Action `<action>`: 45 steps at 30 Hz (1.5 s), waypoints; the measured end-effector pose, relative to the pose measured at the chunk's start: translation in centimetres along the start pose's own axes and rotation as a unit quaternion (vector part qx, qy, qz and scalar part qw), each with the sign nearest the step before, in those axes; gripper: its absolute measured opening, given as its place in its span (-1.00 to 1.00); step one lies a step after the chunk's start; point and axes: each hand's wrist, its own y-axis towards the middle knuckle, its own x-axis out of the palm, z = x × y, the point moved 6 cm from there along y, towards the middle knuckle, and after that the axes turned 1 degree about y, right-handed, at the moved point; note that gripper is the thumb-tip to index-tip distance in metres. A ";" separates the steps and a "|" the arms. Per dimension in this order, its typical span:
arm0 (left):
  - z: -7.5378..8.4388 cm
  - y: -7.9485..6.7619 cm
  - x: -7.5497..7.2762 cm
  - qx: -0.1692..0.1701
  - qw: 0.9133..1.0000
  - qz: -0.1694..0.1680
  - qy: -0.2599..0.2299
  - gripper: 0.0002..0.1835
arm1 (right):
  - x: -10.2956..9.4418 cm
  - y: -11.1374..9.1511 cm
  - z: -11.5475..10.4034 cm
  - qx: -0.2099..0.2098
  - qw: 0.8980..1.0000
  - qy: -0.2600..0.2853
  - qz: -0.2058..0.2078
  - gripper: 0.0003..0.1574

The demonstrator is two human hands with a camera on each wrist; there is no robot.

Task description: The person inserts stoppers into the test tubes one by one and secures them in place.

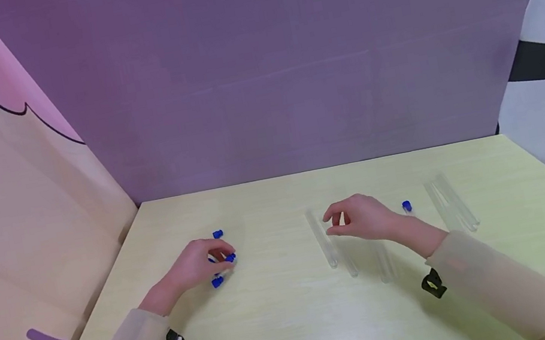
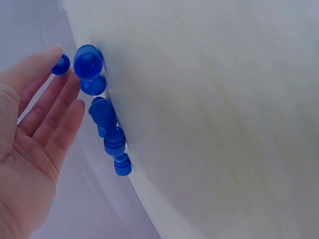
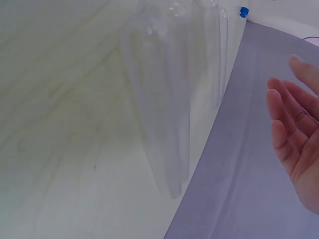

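My left hand point(image 1: 200, 262) pinches a small blue cap point(image 2: 61, 64) between thumb and fingertips, just above the table. Several more blue caps point(image 2: 102, 112) lie close beside it, partly hidden by the fingers in the head view. Over the middle of the table hovers my right hand point(image 1: 360, 218), fingers loosely bent, with nothing between them. Clear glass-like tubes point(image 1: 322, 240) lie below and beside that hand. Under the right forearm, a tube point(image 1: 383, 263) is partly covered. A blue cap point(image 1: 407, 206) sits on the end of a tube mostly hidden behind the right wrist.
More clear tubes point(image 1: 455, 201) lie side by side at the right of the pale wooden table point(image 1: 289, 325). A purple cloth point(image 1: 288, 70) hangs behind the table's back edge. Printed cloths flank both sides.
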 end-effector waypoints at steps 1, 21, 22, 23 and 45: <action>0.0 -0.1 -0.1 0.003 1.000 0.006 -0.008 -0.75 | 0.1 0.2 -0.1 0.001 1.000 0.000 -0.001 -0.68; 1.8 -1.6 0.1 0.070 0.994 0.036 -0.082 -0.76 | 2.8 1.7 1.2 0.045 0.997 -0.054 -0.033 -0.68; 1.9 -1.6 0.2 0.068 0.994 0.034 -0.084 -0.76 | 2.8 1.8 1.3 0.049 0.997 -0.057 -0.036 -0.67; 2.0 -1.6 0.2 0.068 0.993 0.033 -0.087 -0.76 | 2.9 1.8 1.3 0.052 0.996 -0.059 -0.039 -0.67; 4.9 -1.4 1.4 0.084 0.991 0.011 -0.101 -0.74 | 4.6 1.7 0.7 0.062 0.995 -0.020 -0.073 -0.64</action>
